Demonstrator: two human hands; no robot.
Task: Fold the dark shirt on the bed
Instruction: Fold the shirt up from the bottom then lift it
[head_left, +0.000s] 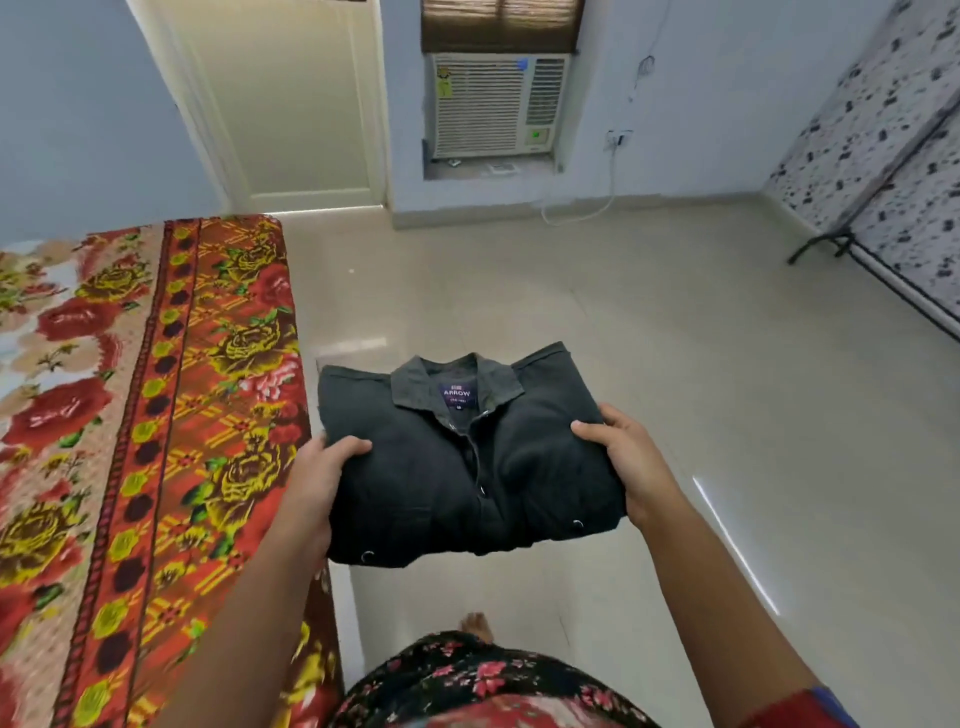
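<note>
The dark shirt (457, 467) is folded into a compact rectangle, collar and blue neck label facing up and away from me. I hold it in the air over the floor, just right of the bed (130, 415). My left hand (317, 478) grips its left edge, thumb on top. My right hand (631, 462) grips its right edge the same way. The shirt's button placket runs down the middle between my hands.
The bed with a red and yellow floral cover fills the left side. Pale tiled floor (649, 364) lies ahead and to the right. A folding cot (893, 208) leans at the far right. A window air conditioner (498, 104) and a door (291, 104) are on the far wall.
</note>
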